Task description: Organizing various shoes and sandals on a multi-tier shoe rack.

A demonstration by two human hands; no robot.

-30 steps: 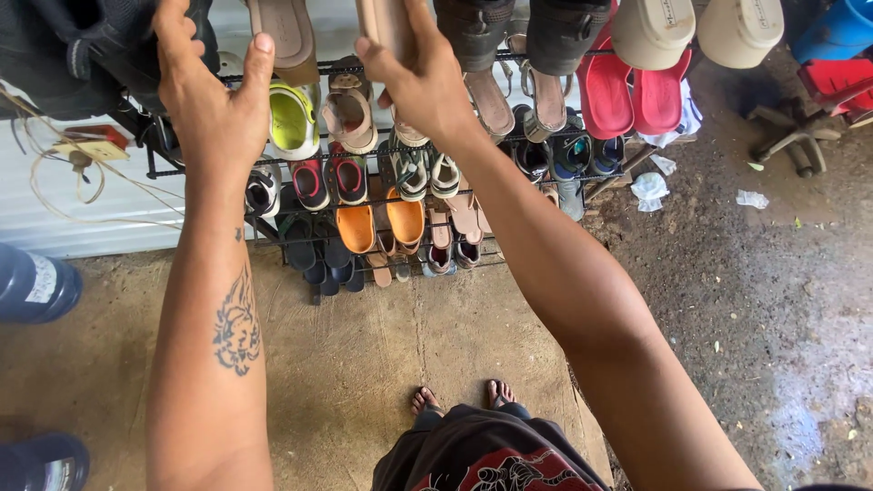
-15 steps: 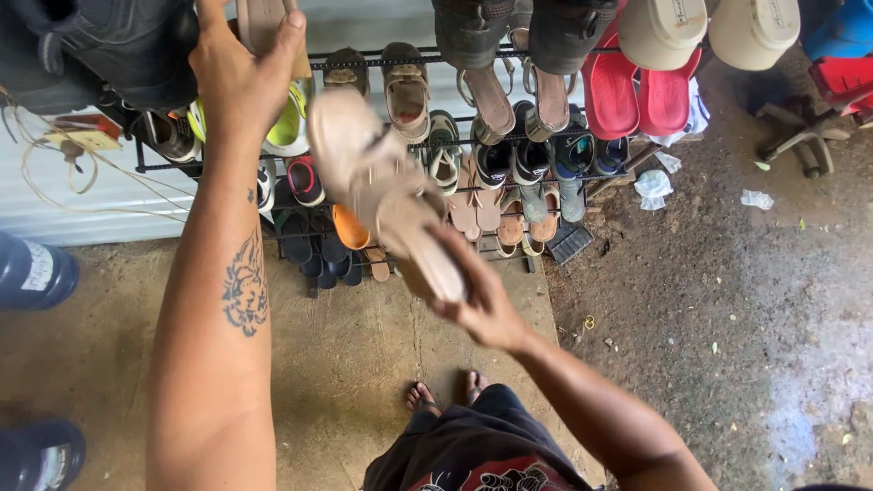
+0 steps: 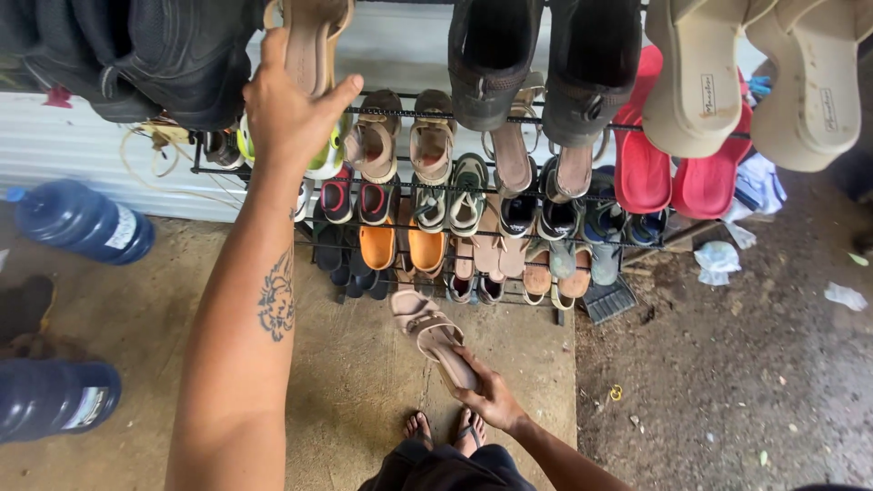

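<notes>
My left hand (image 3: 289,109) is raised to the top of a black wire shoe rack (image 3: 596,195) and grips a tan sandal (image 3: 315,41) that stands on the top shelf. My right hand (image 3: 491,395) is low, just above my feet (image 3: 444,427). It holds a beige strappy sandal (image 3: 432,335) by its heel end, with the toe pointing toward the rack's bottom shelf. The sandal is near the concrete floor (image 3: 355,382); whether it touches the floor I cannot tell.
The rack holds several pairs: orange clogs (image 3: 400,244), red slippers (image 3: 673,173), cream platform sandals (image 3: 755,77), dark boots (image 3: 536,64). Blue water jugs (image 3: 82,223) lie at the left. Wet dirt ground with white litter (image 3: 718,259) lies at the right.
My right hand has carried the beige sandal down from rack height to near the floor by my feet. My left hand stays gripping the tan sandal on the top shelf.
</notes>
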